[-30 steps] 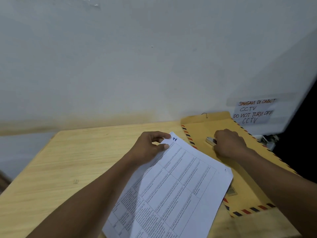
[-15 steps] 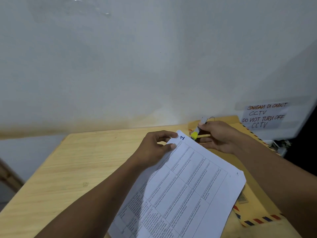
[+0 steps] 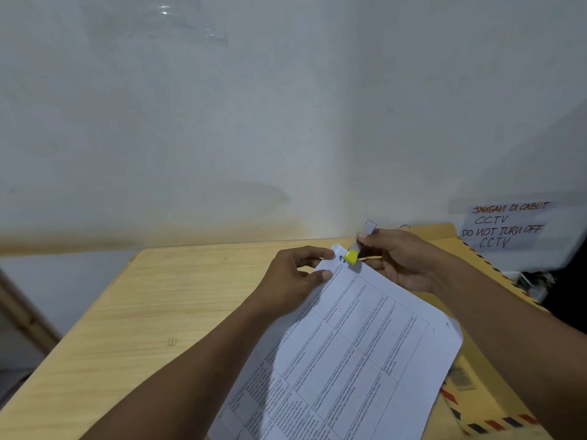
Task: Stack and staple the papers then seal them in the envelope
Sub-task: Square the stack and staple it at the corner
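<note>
While the left hand (image 3: pixel 292 277) pinches the far corner of the papers (image 3: pixel 349 360) between thumb and fingers, the right hand (image 3: pixel 403 262) is clamped on 1 stapler (image 3: pixel 357 246) — grey, yellow-tipped. Its long axis slants, yellow end down at that corner. White, table-printed sheets — count unclear — overlap 1 brown striped-edge envelope (image 3: pixel 476 385) on the wooden table (image 3: pixel 127 328).

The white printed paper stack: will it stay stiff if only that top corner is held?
Probably floppy: the white printed paper stack is thin sheets, held only by the left hand. Its lower end seems table-supported. Unstapled sheets may slide apart; the right hand is only now bringing the yellow-tipped stapler.
</note>
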A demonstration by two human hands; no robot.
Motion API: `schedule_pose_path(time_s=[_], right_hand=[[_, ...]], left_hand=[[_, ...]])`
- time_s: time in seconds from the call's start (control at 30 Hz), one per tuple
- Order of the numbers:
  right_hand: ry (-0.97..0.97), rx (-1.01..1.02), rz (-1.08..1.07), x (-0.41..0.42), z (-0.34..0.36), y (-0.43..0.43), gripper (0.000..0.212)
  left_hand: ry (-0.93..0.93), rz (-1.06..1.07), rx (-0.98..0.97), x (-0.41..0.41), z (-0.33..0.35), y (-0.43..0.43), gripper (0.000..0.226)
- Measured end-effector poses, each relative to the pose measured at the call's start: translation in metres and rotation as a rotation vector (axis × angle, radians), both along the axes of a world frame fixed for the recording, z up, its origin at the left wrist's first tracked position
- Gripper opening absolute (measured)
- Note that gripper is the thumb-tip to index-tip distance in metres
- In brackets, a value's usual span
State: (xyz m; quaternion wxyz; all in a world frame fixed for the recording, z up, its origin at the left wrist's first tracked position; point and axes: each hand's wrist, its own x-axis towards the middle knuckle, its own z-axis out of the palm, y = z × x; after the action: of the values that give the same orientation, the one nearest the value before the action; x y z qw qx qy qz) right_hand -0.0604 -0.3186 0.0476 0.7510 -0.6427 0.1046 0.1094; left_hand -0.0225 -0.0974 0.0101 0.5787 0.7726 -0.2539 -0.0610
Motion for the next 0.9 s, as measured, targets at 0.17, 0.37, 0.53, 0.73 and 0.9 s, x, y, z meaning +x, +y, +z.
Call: schedule_pose_path(time_s=[0.17, 0.37, 0.53, 0.73, 0.9], right_hand=[[-0.041, -0.050, 0.040, 0.002, -0.001, 0.006, 0.015], [-0.110, -0.152, 0.027, 0.002, 0.001, 0.014, 0.030], [-0.210, -0.130, -0.014, 0.004, -0.003, 0.021, 0.023], [-0.294, -0.145, -0.042, 0.006, -0.008, 0.028, 0.017], [-0.305, -0.118, -0.013, 0.007, -0.008, 0.033, 0.018]], left_hand=[[-0.011, 0.001, -0.016, 0.000, 0.000, 0.003, 0.028], [-0.030, 0.007, -0.042, 0.001, 0.001, 0.005, 0.027], [-0.039, 0.028, -0.046, 0.001, 0.002, 0.007, 0.028], [-0.034, 0.046, -0.034, 0.000, 0.001, 0.011, 0.027], [-0.012, 0.074, -0.070, 0.001, -0.002, 0.015, 0.026]])
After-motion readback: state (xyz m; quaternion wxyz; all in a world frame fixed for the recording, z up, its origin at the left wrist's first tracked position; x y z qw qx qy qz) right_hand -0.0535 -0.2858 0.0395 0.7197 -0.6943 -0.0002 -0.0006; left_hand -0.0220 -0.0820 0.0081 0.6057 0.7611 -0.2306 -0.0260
